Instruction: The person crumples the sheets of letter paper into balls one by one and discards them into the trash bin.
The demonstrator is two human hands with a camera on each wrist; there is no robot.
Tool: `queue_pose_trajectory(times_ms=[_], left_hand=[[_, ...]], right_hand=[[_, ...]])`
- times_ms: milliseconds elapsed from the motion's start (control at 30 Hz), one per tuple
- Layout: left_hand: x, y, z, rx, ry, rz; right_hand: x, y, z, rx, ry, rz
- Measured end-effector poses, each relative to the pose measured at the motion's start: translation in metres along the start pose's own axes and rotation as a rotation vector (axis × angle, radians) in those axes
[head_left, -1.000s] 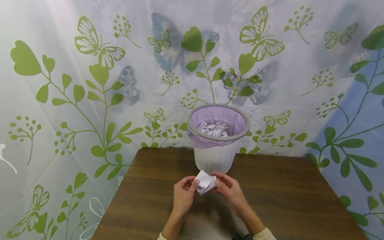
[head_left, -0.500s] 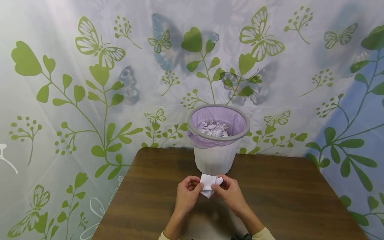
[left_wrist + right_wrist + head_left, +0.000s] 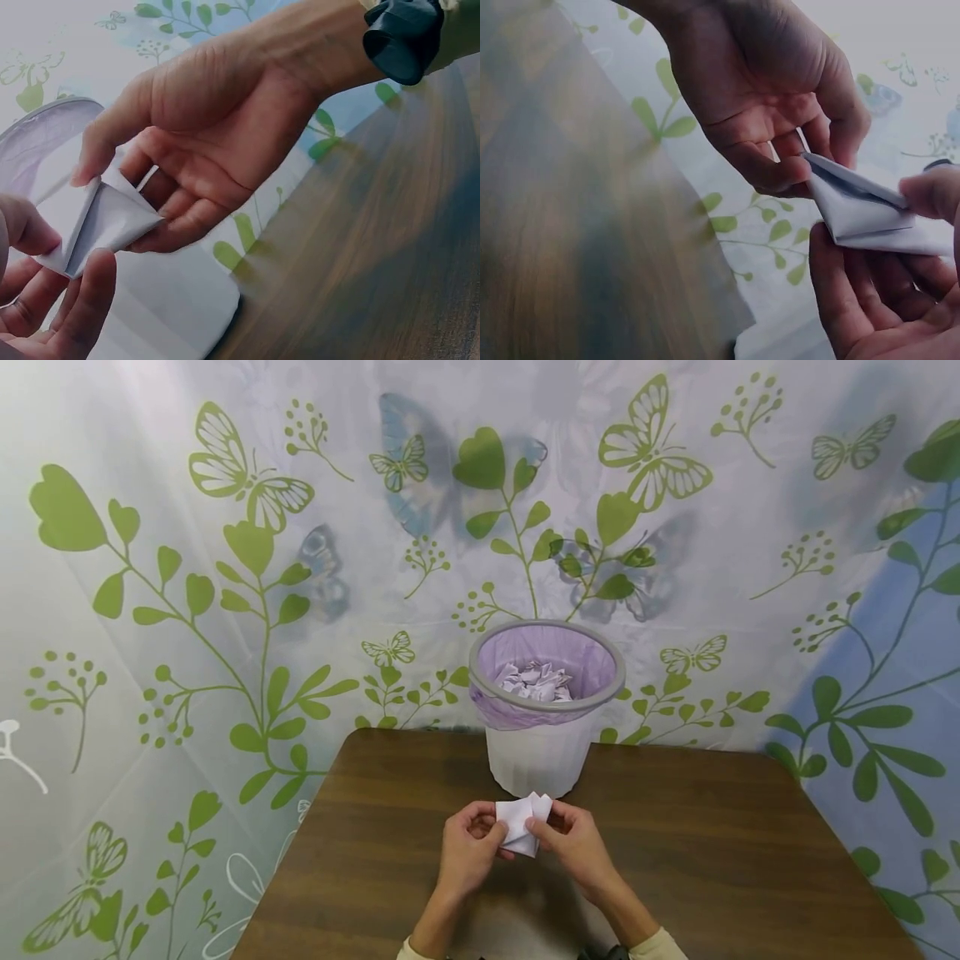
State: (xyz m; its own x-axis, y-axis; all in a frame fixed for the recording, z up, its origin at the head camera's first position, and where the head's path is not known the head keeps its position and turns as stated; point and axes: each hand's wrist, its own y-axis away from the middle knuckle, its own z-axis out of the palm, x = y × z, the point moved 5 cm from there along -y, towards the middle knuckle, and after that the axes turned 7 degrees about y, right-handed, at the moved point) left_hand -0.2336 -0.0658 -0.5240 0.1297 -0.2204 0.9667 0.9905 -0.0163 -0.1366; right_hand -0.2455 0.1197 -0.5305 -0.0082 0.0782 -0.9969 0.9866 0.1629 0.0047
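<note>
A folded piece of white paper (image 3: 515,821) is held between both hands in front of the bin. My left hand (image 3: 468,850) pinches its left side, thumb on the near face. On the right side, my right hand (image 3: 579,850) pinches it with thumb and fingers. In the left wrist view, layered folds of the paper (image 3: 112,219) form a pointed corner between the hands. The right wrist view shows the paper (image 3: 866,214) with an open fold along its upper edge. Just behind stands a white bin (image 3: 536,760) with a purple liner and grey rim.
Crumpled white papers (image 3: 534,681) lie inside the bin. The brown wooden table (image 3: 697,843) carries the bin near its back edge. A curtain (image 3: 337,585) with green leaves and butterflies hangs behind and to the sides.
The paper has been turned and folded over between the fingers, looking more compact than a second ago. The left hand shifted slightly right. The bin has stayed in place.
</note>
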Motion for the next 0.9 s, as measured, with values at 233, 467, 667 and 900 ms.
queue_pose_trajectory(times_ms=[233,467,667,900], left_hand=[[0.001,0.001,0.000,0.017,-0.015,0.027],[0.001,0.004,-0.001,0.015,-0.020,0.048],[0.001,0.005,0.003,-0.040,-0.065,0.082],[-0.007,0.006,0.011,-0.123,0.012,-0.028]], right_hand=[[-0.005,0.001,-0.003,-0.058,0.027,-0.019],[-0.006,0.004,-0.001,-0.108,0.027,-0.049],[-0.009,0.003,0.000,-0.090,0.061,-0.156],[-0.007,0.000,-0.007,0.017,0.192,-0.256]])
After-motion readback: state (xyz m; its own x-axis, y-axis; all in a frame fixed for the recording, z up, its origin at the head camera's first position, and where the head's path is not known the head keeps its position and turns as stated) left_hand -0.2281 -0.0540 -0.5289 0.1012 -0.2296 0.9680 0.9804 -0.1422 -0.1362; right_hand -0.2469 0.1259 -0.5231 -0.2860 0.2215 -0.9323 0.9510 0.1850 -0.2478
